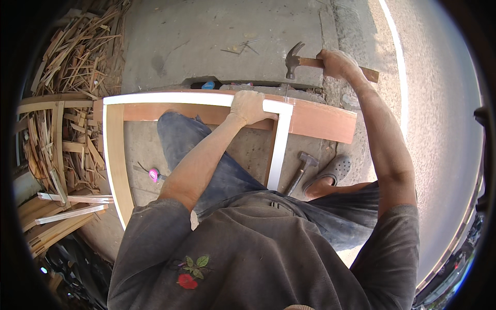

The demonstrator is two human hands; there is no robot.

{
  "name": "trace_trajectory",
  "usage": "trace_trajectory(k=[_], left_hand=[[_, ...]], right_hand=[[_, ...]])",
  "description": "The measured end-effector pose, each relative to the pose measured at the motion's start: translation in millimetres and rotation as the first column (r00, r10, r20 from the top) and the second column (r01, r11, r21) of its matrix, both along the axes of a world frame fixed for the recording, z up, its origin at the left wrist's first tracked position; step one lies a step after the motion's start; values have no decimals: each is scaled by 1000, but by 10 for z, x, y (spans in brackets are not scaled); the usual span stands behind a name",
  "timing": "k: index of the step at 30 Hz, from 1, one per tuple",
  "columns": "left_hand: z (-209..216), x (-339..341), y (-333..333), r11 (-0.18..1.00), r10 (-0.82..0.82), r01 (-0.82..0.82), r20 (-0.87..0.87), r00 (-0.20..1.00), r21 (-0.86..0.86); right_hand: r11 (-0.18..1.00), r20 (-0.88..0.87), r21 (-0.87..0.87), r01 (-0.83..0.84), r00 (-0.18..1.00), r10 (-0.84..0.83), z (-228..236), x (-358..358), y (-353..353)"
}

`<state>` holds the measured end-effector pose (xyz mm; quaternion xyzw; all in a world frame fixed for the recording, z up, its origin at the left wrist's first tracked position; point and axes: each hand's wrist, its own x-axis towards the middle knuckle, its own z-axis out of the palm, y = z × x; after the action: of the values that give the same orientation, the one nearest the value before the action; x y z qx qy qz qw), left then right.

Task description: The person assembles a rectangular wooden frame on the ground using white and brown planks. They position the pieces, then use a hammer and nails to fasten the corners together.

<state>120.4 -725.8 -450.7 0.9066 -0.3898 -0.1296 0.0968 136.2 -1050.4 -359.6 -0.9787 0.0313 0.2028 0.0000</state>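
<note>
My right hand (338,64) is wrapped round the wooden handle of a claw hammer (311,62), with the head to the left of the fist. Below that head, a thin nail (287,93) stands upright at the corner of a white-edged wooden frame (170,97). My left hand (249,107) grips the frame's far rail, a little left of this corner. Along that rail runs a reddish-brown plank (323,120), which sticks out past the corner on the right. The frame's near end is hidden by my body.
A second hammer (302,173) lies beside my shoe (338,169). Inside the frame is a pink tape measure (153,175). Several loose nails (243,47) lie on the concrete ahead. Wood scraps (77,51) pile up at left, and a road (444,129) runs along the right.
</note>
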Motion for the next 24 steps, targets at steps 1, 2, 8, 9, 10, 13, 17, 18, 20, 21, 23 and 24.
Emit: trace_trajectory(k=[1, 2, 8, 9, 10, 13, 17, 18, 20, 21, 23, 24], left_hand=[[3, -1, 1, 1000, 1, -1, -10, 1000, 4], [5, -7, 2, 1000, 3, -2, -39, 999, 19], [20, -13, -6, 1000, 9, -8, -43, 999, 19], [19, -7, -10, 1000, 4, -3, -35, 999, 12], [17, -11, -9, 1000, 7, -7, -33, 999, 6], [19, -11, -9, 999, 9, -8, -30, 1000, 36], [32, -2, -14, 997, 24, -17, -87, 996, 76], [39, 1, -17, 998, 24, -20, -64, 998, 67], [47, 3, -20, 999, 16, -13, -70, 997, 42], [47, -4, -20, 1000, 22, -22, -31, 999, 13], [50, -14, -16, 999, 19, -17, -43, 999, 43], [50, -10, -16, 998, 19, -15, -65, 998, 59]], right_hand=[[996, 69, -8, 94, 993, -94, 2, 12, 7], [979, 117, 22, 202, 972, -204, 36, 39, -26], [998, -161, 41, -45, 986, 52, 5, -29, 128], [1000, -116, 3, -6, 993, 7, 24, -21, 90], [1000, -86, 4, 2, 996, -2, -4, -36, 117], [973, 60, 47, 227, 971, -230, -36, -33, 81], [982, -71, 89, 167, 984, -161, -72, -42, 28], [992, -212, 114, -52, 974, 76, -74, -30, 38], [998, -99, 54, 31, 995, -26, -65, -55, 52], [993, -42, 70, 90, 995, -87, -43, -61, 48], [971, 56, 53, 235, 970, -238, -18, -86, 95], [972, -30, 77, 224, 975, -222, -6, -97, 114]])
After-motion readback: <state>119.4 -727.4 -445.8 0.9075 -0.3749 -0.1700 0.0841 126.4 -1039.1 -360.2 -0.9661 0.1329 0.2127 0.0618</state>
